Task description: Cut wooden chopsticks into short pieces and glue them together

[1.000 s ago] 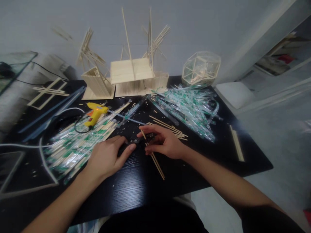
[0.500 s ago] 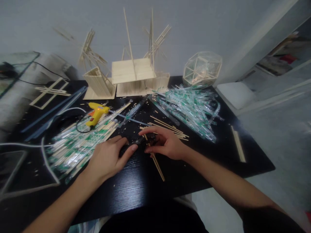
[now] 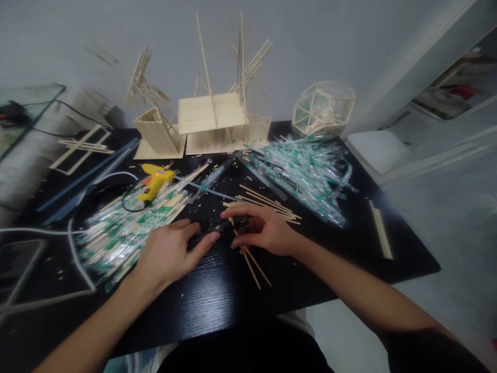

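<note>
My left hand (image 3: 171,254) is closed around the handle end of a dark plier-like tool (image 3: 223,227), which lies low over the black table. The tool's far end reaches under the fingers of my right hand (image 3: 267,228), where its exact shape is hidden. Between thumb and fingers, my right hand pinches thin wooden sticks (image 3: 251,267). Two of their lower ends spread apart towards me, and the upper part of one crosses the tool's head. Just behind my right hand, several loose wooden sticks (image 3: 272,203) lie fanned out on the table.
A yellow glue gun (image 3: 156,182) rests on plastic-wrapped sticks (image 3: 120,228) at the left. Behind stand wooden stick structures (image 3: 212,114). Crumpled clear wrappers (image 3: 306,176) are piled right of centre. More sticks (image 3: 380,230) lie near the right edge of the black table (image 3: 310,282).
The lower ends of the sticks in my right hand have spread apart, one swinging to the right. Both hands stay nearly in place.
</note>
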`<state>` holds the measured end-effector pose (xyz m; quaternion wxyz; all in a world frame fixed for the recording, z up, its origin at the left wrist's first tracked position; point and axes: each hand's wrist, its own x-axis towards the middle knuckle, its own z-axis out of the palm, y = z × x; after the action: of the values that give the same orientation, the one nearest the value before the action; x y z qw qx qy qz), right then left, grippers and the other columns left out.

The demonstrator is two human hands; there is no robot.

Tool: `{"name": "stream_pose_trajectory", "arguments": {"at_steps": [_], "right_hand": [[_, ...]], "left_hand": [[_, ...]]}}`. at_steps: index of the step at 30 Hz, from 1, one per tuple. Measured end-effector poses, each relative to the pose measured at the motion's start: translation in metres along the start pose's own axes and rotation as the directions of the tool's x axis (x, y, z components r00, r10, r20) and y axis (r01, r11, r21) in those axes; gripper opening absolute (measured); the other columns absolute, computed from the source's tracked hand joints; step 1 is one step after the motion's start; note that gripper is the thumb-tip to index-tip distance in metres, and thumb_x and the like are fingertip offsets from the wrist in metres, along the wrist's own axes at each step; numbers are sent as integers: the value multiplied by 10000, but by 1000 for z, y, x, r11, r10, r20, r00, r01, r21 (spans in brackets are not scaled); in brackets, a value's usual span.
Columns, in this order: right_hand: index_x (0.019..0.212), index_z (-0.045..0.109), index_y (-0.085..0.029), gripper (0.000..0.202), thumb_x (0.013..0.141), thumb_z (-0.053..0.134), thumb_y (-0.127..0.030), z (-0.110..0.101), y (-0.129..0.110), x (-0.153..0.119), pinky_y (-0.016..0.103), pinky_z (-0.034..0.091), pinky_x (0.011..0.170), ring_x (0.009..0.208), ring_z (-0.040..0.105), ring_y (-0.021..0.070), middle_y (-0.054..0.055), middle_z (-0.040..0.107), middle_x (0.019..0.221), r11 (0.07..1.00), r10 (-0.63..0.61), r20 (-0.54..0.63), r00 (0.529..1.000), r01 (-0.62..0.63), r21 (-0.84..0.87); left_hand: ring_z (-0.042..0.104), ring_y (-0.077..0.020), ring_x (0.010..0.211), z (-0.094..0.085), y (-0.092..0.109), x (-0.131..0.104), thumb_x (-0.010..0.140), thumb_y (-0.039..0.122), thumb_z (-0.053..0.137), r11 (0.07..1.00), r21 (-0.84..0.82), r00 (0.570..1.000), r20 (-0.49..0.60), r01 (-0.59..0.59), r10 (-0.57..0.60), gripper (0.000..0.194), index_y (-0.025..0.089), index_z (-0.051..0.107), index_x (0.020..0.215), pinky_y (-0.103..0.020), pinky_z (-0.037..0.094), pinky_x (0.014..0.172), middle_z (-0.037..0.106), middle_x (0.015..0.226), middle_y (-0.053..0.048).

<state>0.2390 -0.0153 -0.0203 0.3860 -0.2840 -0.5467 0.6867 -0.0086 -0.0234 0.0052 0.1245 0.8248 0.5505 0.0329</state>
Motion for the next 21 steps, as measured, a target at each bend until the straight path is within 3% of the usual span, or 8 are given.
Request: {"name": "stream_pose_trajectory", "arguments": {"at_steps": [6, 10, 14, 17, 21], "right_hand": [[1224, 711, -287, 497, 767, 845, -146, 1, -3, 1, 199, 669, 627, 772, 741, 89, 38, 589, 1416, 998, 14, 3, 1000, -14, 54], [1260, 681, -261, 542, 759, 848, -139, 0, -4, 3, 197, 664, 609, 742, 743, 96, 42, 685, 1279, 997, 23, -26, 999, -21, 74], [1283, 653, -253, 574, 756, 859, -161, 0, -1, 4, 218, 672, 630, 743, 745, 112, 17, 741, 1078, 993, 33, -84, 996, -23, 114], [1301, 638, -244, 592, 757, 864, -186, 2, 4, 5, 245, 682, 656, 777, 751, 130, 20, 742, 1056, 991, 51, -127, 991, -34, 129], [1305, 632, -261, 629, 732, 881, -195, 8, 11, 5, 254, 687, 674, 827, 761, 124, 68, 580, 1450, 986, 55, -118, 991, -36, 163]], "left_hand": [[645, -263, 716, 1, -2, 7, 953, 735, 308, 995, 56, 997, 7, 81, -82, 668, 208, 659, 740, -329, 322, 608, 675, 752, -81], [614, -259, 644, -1, -8, 15, 941, 748, 316, 977, 36, 977, -18, 211, -211, 670, 218, 628, 673, -326, 303, 580, 672, 687, -87], [564, -220, 586, -2, -14, 18, 936, 729, 365, 921, -271, 952, -50, 278, -302, 637, 209, 626, 679, -313, 353, 582, 606, 577, -44], [478, -154, 508, 4, -11, 15, 866, 713, 553, 731, -631, 946, 10, 258, -325, 543, 196, 640, 722, -277, 337, 522, 534, 523, 15], [377, -91, 435, 16, 6, 10, 765, 611, 760, 401, -874, 943, 166, 276, -288, 434, 184, 691, 810, -235, 272, 450, 458, 481, 65]]}}
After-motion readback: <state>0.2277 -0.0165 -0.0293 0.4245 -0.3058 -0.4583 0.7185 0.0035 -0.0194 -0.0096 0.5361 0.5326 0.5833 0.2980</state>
